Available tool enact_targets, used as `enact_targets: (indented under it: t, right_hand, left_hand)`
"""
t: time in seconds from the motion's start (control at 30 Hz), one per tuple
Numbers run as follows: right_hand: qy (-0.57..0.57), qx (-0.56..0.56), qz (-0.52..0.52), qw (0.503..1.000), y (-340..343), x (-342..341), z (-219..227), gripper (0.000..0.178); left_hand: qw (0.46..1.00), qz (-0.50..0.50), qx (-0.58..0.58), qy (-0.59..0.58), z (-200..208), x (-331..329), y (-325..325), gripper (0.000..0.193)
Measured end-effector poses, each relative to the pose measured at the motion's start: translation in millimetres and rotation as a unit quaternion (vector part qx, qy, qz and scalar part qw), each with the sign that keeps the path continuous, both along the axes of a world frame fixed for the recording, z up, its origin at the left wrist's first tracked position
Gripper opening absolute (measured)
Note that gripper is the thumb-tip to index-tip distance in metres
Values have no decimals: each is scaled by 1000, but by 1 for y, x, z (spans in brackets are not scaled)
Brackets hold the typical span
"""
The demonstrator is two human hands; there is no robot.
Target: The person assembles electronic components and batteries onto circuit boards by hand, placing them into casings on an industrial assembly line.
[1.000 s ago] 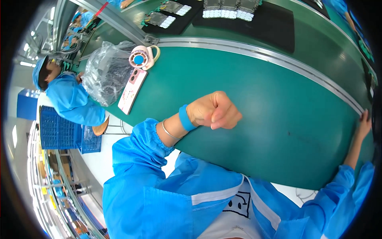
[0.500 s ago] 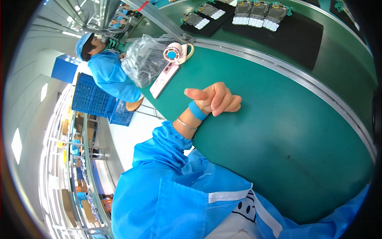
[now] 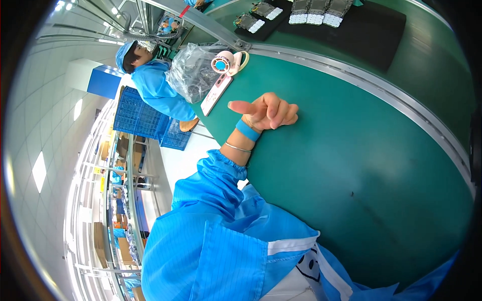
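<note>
My left hand (image 3: 266, 111) rests palm up over the green tabletop (image 3: 321, 150), with its fingers curled loosely inward and the thumb stuck out to the left. Nothing shows in its grasp. A blue band (image 3: 247, 130) and a thin bangle (image 3: 237, 147) circle the wrist. Just beyond it lies a pink phone (image 3: 217, 95), and past that a small pink-and-white handheld fan (image 3: 222, 62) with a loop. Of my right arm only a bit of blue sleeve (image 3: 427, 283) shows at the lower right; the hand itself is out of the picture.
Crumpled clear plastic (image 3: 193, 72) sits at the table's far left corner. A metal rail (image 3: 341, 78) borders the far side; behind it, several circuit assemblies (image 3: 315, 12) lie on a black mat (image 3: 371, 37). A co-worker in blue (image 3: 155, 88) sits at left near blue crates (image 3: 135, 115).
The whole view has shifted a little, so background things at left sit farther right and the far table items higher. My left hand keeps the same curled pose.
</note>
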State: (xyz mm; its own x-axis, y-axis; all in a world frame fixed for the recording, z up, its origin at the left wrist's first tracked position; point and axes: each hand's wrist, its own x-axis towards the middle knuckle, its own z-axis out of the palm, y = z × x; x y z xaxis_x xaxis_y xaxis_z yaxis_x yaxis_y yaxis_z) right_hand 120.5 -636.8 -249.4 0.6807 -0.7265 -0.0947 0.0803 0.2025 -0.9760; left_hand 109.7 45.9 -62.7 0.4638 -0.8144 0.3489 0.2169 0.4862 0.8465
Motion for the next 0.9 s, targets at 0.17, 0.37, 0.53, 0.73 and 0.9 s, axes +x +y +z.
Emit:
enact_targets:
  t: [0.17,0.37,0.53,0.73,0.9]
  right_hand:
    - [-17,18,2,1000,-27,29,3,19]
    - [-28,-347,-140,927,-201,-66,151,15]
    - [-212,-1,6,977,-13,-59,186,7]
    - [-154,36,136,978,131,-82,202,14]
    - [-102,110,219,964,260,-131,209,18]
  left_hand:
    - [998,64,12,21,10,-10,-1,61]
    - [982,149,115,14,-1,-8,16,57]
    - [935,261,171,168,21,-24,17,29]
    - [952,217,152,155,20,-9,2,25]
    - [960,205,135,138,22,-14,-10,28]
